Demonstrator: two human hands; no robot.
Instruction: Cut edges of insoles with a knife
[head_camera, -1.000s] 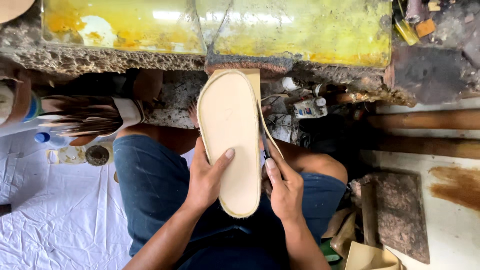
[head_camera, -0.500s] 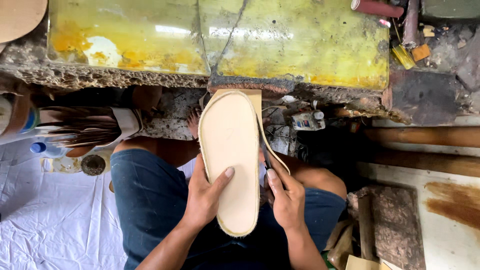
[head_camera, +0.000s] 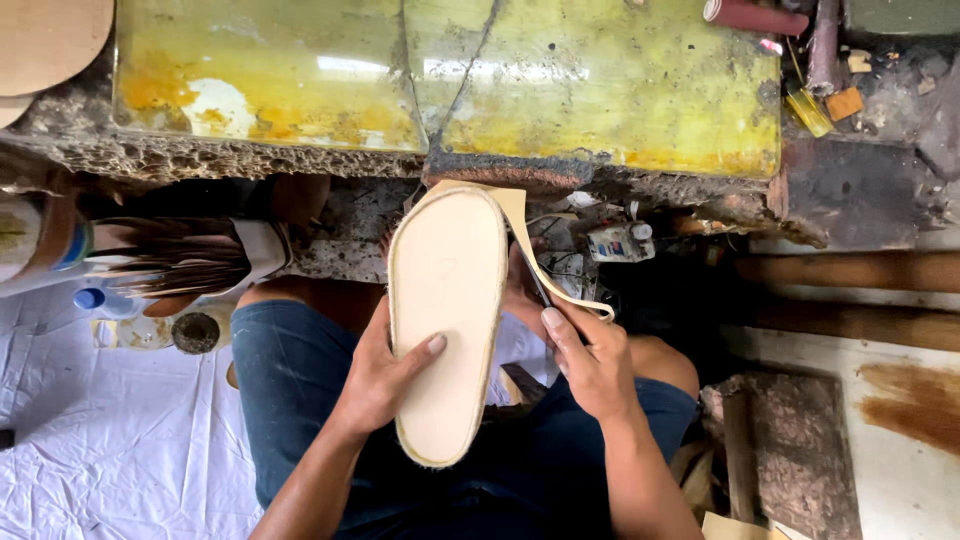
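Beyond the seated person's knees runs a cracked, yellow-stained glass slab (head_camera: 600, 90) on a crusted workbench, and over the lap a pale shoe sole (head_camera: 447, 320) stands on end, toe against the bench edge. Its left side is gripped by the left hand (head_camera: 380, 385), thumb pressed on the flat face, while the right hand (head_camera: 590, 360) is curled round a dark blade — a thin trimmed strip (head_camera: 540, 270) loops off the sole's right edge. White sheeting (head_camera: 100, 440) lies at left.
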